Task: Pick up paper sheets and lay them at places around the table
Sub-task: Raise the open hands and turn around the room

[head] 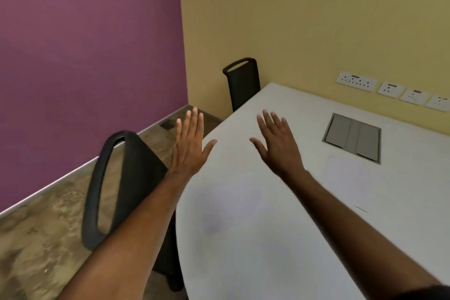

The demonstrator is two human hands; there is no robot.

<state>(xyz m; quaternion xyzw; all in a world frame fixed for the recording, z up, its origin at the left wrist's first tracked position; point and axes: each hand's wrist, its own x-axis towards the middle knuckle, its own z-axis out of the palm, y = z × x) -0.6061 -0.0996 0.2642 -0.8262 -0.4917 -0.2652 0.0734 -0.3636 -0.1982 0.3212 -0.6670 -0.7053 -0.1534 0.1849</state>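
Both hands, left hand (190, 140) and right hand (276, 137), hover flat and empty; pale paper sheets (347, 178) blend into the white counter (280, 263), so fingers may miss an edge.

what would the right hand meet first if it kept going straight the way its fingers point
Probably only bare table, then the yellow wall; the right hand is open, and depth is unclear.

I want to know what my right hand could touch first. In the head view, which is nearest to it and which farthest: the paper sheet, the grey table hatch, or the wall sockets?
1. Paper sheet, on the table just right of the right hand.
2. Grey table hatch, farther right.
3. Wall sockets, on the yellow wall beyond the table.
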